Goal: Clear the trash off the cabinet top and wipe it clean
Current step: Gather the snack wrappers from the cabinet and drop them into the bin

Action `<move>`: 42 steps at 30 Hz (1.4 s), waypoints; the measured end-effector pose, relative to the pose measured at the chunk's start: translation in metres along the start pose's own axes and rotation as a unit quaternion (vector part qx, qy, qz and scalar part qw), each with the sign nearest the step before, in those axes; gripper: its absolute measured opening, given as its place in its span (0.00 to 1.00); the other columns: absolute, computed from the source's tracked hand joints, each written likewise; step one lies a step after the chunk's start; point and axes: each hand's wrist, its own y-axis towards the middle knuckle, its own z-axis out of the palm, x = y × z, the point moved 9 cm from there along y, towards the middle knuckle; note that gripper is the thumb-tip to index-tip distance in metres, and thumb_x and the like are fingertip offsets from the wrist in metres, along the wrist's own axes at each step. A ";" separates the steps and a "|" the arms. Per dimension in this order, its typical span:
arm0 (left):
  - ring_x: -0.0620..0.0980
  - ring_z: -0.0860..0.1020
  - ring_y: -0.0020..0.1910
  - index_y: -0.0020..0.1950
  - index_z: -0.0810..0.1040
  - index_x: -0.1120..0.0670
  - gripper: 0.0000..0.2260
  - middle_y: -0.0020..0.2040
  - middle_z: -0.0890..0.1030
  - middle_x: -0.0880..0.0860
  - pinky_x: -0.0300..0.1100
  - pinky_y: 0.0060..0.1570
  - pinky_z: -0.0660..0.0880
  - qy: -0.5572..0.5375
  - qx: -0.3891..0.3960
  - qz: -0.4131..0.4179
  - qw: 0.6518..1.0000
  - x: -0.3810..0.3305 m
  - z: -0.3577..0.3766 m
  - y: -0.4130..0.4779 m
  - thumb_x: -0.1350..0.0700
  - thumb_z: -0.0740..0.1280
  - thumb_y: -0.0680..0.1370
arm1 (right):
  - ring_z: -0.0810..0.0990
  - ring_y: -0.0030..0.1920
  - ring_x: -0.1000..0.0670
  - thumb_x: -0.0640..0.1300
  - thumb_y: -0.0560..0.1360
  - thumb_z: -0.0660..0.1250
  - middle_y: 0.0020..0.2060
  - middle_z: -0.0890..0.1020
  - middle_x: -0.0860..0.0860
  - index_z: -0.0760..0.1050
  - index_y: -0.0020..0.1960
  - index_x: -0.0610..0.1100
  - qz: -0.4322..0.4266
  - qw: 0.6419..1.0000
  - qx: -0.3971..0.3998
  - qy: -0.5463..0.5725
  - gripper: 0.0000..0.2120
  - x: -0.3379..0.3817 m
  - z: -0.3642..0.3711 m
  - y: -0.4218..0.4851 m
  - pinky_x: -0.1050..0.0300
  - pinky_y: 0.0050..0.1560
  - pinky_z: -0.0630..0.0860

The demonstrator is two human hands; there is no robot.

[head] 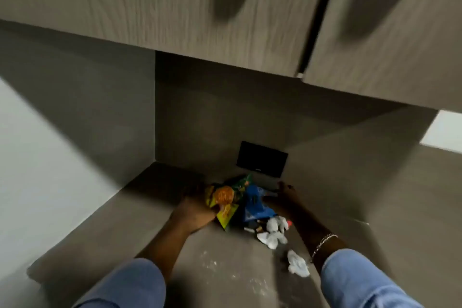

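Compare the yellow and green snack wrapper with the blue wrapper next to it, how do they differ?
The yellow and green snack wrapper shows an orange round print; the blue wrapper is mostly plain blue. The left hand grips the yellow and green one; the right hand is spread beside the blue one, and contact is unclear. Both are crumpled, on the cabinet top.

Cabinet top [225, 265]: matt grey-brown laminate w/ faint wood grain, dusted w/ white powder specks nr the wrists. Glossy printed plastic seen on the yellow-orange snack wrapper [225, 204] gripped by the left hand [193, 215]. Blue wrapper [256, 204], beside the right hand [287, 197]: shiny plastic film. Crumpled tissues [273, 232]: soft white paper. Bracelet [322, 244]: metal chain. Sleeves [355, 280]: denim cloth.
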 end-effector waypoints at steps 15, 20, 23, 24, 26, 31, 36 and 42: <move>0.60 0.81 0.58 0.57 0.82 0.56 0.15 0.56 0.84 0.58 0.46 0.55 0.77 -0.111 -0.038 -0.120 0.986 0.008 0.018 0.030 0.58 0.66 0.72 | 0.81 0.55 0.42 0.44 0.64 0.74 0.54 0.84 0.43 0.79 0.59 0.46 0.019 0.998 -0.052 -0.002 0.23 0.009 0.006 0.029 0.52 0.51 0.79; 0.62 0.81 0.57 0.54 0.83 0.58 0.13 0.55 0.85 0.61 0.49 0.58 0.76 -0.154 -0.086 -0.134 0.975 -0.016 -0.020 0.009 0.58 0.68 0.71 | 0.82 0.51 0.39 0.42 0.65 0.72 0.49 0.84 0.41 0.81 0.52 0.44 -0.055 0.987 -0.150 0.023 0.15 0.043 -0.047 -0.009 0.51 0.46 0.78; 0.62 0.82 0.56 0.52 0.84 0.59 0.12 0.53 0.85 0.62 0.50 0.57 0.78 -0.161 -0.114 -0.093 0.976 -0.053 -0.043 -0.022 0.55 0.71 0.71 | 0.82 0.42 0.42 0.38 0.63 0.72 0.39 0.82 0.41 0.79 0.41 0.37 -0.115 0.971 -0.192 0.078 0.07 0.059 -0.076 -0.053 0.52 0.36 0.73; 0.62 0.82 0.56 0.52 0.84 0.59 0.12 0.53 0.85 0.62 0.50 0.56 0.79 -0.165 -0.121 -0.085 0.975 -0.064 -0.047 -0.036 0.56 0.72 0.71 | 0.81 0.41 0.44 0.37 0.63 0.72 0.37 0.81 0.42 0.79 0.39 0.37 -0.135 0.966 -0.198 0.093 0.06 0.062 -0.082 -0.070 0.53 0.35 0.68; 0.63 0.83 0.53 0.51 0.84 0.59 0.11 0.51 0.85 0.63 0.50 0.53 0.80 -0.209 -0.134 -0.110 0.962 -0.074 -0.049 -0.067 0.59 0.72 0.69 | 0.80 0.42 0.46 0.38 0.65 0.72 0.39 0.82 0.44 0.80 0.43 0.39 -0.156 0.959 -0.205 0.115 0.07 0.061 -0.092 -0.106 0.61 0.35 0.62; 0.63 0.83 0.40 0.41 0.80 0.63 0.05 0.38 0.84 0.64 0.54 0.43 0.81 -0.236 -0.156 -0.099 0.954 -0.109 -0.045 -0.157 0.65 0.68 0.66 | 0.80 0.36 0.49 0.36 0.66 0.72 0.36 0.85 0.44 0.83 0.41 0.42 -0.161 0.943 -0.159 0.245 0.05 0.027 -0.105 -0.204 0.61 0.37 0.72; 0.66 0.81 0.46 0.47 0.82 0.57 0.06 0.44 0.86 0.61 0.53 0.41 0.77 -0.124 -0.162 0.019 0.979 -0.167 -0.027 -0.245 0.62 0.67 0.72 | 0.79 0.36 0.47 0.35 0.71 0.70 0.34 0.81 0.44 0.80 0.42 0.40 -0.119 0.900 -0.085 0.410 0.02 -0.019 -0.096 -0.292 0.47 0.39 0.78; 0.63 0.80 0.43 0.46 0.81 0.56 0.08 0.42 0.85 0.58 0.52 0.39 0.76 -0.116 -0.145 0.088 0.979 -0.192 0.016 -0.338 0.64 0.66 0.71 | 0.82 0.33 0.52 0.34 0.72 0.69 0.33 0.85 0.49 0.80 0.48 0.36 -0.029 0.862 -0.038 0.505 0.05 -0.081 -0.073 -0.392 0.59 0.32 0.80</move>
